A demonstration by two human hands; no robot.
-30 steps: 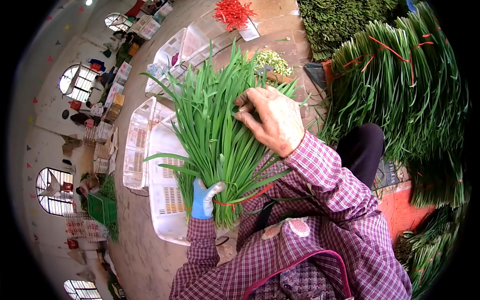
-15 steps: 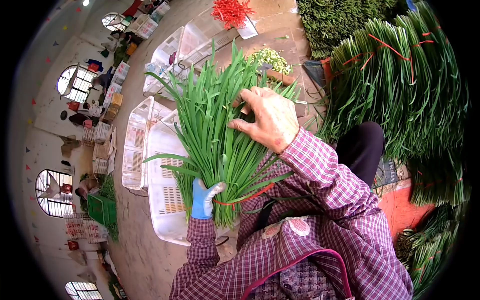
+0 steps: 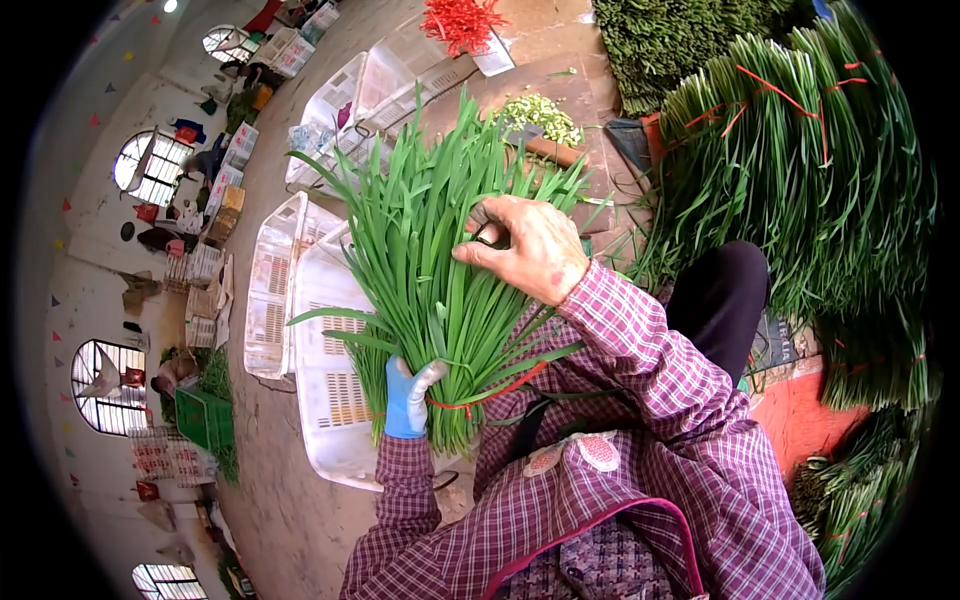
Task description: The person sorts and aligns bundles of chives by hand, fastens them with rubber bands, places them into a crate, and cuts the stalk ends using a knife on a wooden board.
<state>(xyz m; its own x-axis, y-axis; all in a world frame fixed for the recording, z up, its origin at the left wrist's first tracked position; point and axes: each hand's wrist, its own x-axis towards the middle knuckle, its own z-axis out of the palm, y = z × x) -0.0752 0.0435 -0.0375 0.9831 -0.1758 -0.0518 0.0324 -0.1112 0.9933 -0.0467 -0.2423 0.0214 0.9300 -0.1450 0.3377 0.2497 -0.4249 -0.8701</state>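
My left hand (image 3: pixel 408 398), in a blue and white glove, is wrapped round the lower stems of a large bunch of green leafy stalks (image 3: pixel 430 240). A red tie (image 3: pixel 500 394) runs across the bunch near its cut ends. Bare, my right hand (image 3: pixel 530 248) rests at the right side of the leaves, its thumb and fingers curled towards each other; what lies between the fingertips is too small to tell.
White plastic crates (image 3: pixel 335 400) stand at the left. Beyond are a wooden-handled tool (image 3: pixel 553 151), chopped pieces (image 3: pixel 545 115) and red ties (image 3: pixel 463 24). Tied green bundles (image 3: pixel 790 170) are stacked at the right. A green crate (image 3: pixel 203 418) and people are further off.
My right hand has moved slightly down and to the left over the leaves, and its fingers have curled in more. My left hand has kept its hold on the bunch.
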